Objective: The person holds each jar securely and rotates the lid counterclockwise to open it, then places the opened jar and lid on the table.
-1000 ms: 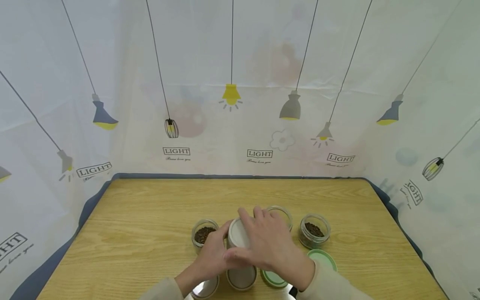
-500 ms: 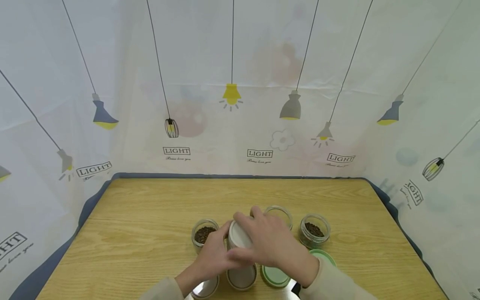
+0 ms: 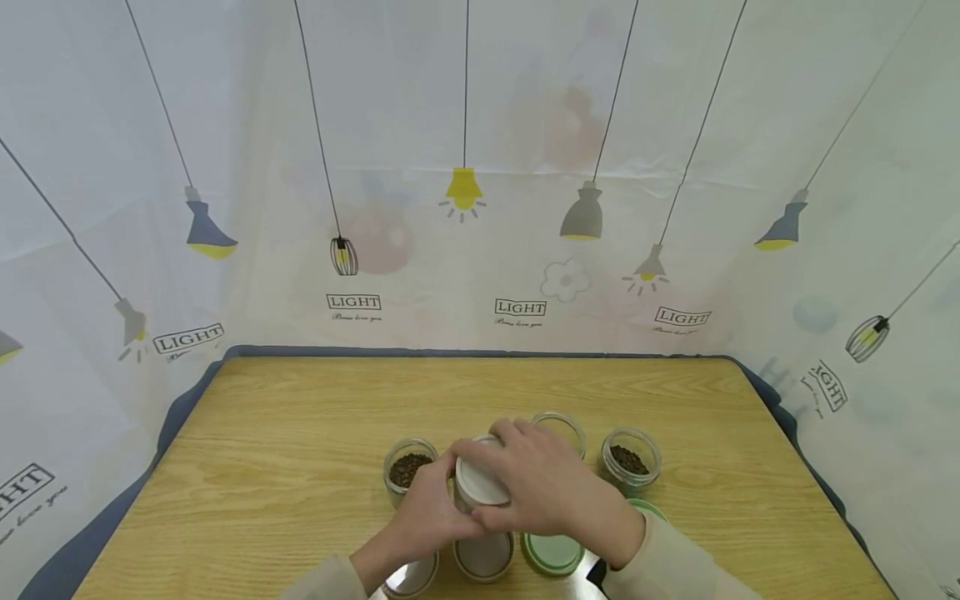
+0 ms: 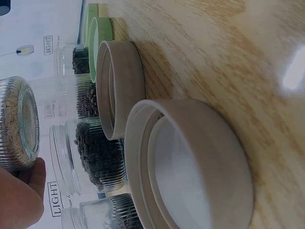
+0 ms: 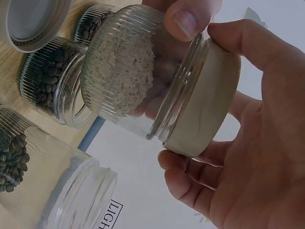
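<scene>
A ribbed glass jar (image 5: 121, 71) holding pale flakes, like oats, is off the table and tilted. My left hand (image 3: 431, 512) grips its body. Across its mouth sits a beige lid (image 5: 205, 98), and my right hand (image 3: 547, 483) holds that lid by the rim, thumb on one side and fingers on the other. In the right wrist view part of the glass neck shows beside the lid's edge. The left wrist view catches only the jar's base and part of the left hand (image 4: 19, 198).
Behind the hands stand lidless jars: one of dark beans (image 3: 408, 468) at left, another of beans (image 3: 630, 458) at right, and a third jar (image 3: 558, 427) mostly hidden. Near me lie two beige lids (image 4: 214, 157), underside up, and two green lids (image 3: 553, 553).
My right hand has shifted its grip round the lid: the fingers moved over the rim and the wrist swung slightly right. The left hand and jar stay in nearly the same place.
</scene>
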Action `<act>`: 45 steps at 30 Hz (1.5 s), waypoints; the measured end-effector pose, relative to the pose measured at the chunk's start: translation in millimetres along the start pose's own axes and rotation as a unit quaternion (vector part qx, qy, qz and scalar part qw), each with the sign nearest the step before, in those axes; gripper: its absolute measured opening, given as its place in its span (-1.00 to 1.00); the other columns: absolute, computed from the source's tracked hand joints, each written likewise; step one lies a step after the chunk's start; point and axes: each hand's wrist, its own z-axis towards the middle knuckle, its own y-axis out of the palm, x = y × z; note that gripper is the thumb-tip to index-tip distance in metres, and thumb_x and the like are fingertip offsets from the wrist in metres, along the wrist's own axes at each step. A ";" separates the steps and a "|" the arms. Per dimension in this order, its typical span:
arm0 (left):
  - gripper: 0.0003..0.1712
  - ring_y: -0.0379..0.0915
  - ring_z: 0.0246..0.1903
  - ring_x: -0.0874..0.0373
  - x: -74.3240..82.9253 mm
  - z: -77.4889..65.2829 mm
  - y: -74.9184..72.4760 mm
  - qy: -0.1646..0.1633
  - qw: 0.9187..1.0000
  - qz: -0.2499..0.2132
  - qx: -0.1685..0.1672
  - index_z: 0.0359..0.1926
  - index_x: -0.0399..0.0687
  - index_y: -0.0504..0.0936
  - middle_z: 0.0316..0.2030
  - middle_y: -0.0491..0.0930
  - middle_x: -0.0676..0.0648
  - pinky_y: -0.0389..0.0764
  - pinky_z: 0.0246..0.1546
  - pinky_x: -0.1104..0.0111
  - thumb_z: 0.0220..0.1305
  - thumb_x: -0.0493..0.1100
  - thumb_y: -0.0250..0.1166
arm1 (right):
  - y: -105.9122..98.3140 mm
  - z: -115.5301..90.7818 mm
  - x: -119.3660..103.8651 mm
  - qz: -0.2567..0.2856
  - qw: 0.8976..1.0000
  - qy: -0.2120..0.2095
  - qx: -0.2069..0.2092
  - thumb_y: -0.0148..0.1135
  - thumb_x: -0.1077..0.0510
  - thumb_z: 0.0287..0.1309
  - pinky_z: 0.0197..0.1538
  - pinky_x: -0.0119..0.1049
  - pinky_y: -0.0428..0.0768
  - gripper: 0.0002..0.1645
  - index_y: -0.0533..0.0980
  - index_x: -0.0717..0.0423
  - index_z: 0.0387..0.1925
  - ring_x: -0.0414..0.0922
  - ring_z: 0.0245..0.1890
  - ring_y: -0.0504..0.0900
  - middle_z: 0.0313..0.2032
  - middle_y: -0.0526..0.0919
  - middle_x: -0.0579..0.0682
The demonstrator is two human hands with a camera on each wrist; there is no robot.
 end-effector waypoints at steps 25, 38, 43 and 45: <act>-0.10 0.55 0.00 0.25 2.3 1.2 -1.8 -0.001 1.000 -0.021 -0.014 0.28 0.20 0.38 0.03 0.61 0.18 0.59 0.04 0.32 -0.11 0.15 0.55 | -26.5 0.6 0.0 0.008 1.000 0.011 -0.016 0.26 -0.31 -0.03 -0.23 -0.21 0.56 -0.21 0.35 -0.41 0.30 -0.12 -0.13 0.53 0.03 0.54 -0.02; -0.13 0.54 0.02 0.23 3.3 2.7 -3.1 0.000 0.999 -0.031 -0.016 0.25 0.30 0.37 0.04 0.59 0.22 0.57 0.05 0.29 -0.12 0.13 0.57 | -37.8 0.0 1.2 0.029 0.999 0.022 -0.024 0.25 -0.32 0.02 -0.14 -0.20 0.55 -0.19 0.31 -0.38 0.34 -0.10 -0.07 0.53 0.07 0.53 -0.01; -0.03 0.52 0.03 0.23 6.8 3.9 -6.8 0.000 1.000 -0.020 -0.002 0.31 0.27 0.33 0.06 0.57 0.21 0.56 0.08 0.26 -0.17 0.11 0.59 | -41.2 -2.0 3.0 0.031 0.999 0.031 -0.013 0.27 -0.31 0.02 -0.16 -0.22 0.54 -0.19 0.30 -0.37 0.34 -0.10 -0.09 0.53 0.05 0.53 0.00; 0.01 0.52 0.02 0.23 8.1 4.4 -9.2 -0.002 1.000 -0.011 0.005 0.32 0.25 0.33 0.06 0.57 0.20 0.55 0.08 0.29 -0.20 0.11 0.61 | -42.8 -2.7 3.8 0.029 0.999 0.034 -0.011 0.27 -0.32 0.02 -0.16 -0.23 0.54 -0.18 0.29 -0.38 0.35 -0.11 -0.10 0.53 0.05 0.53 0.00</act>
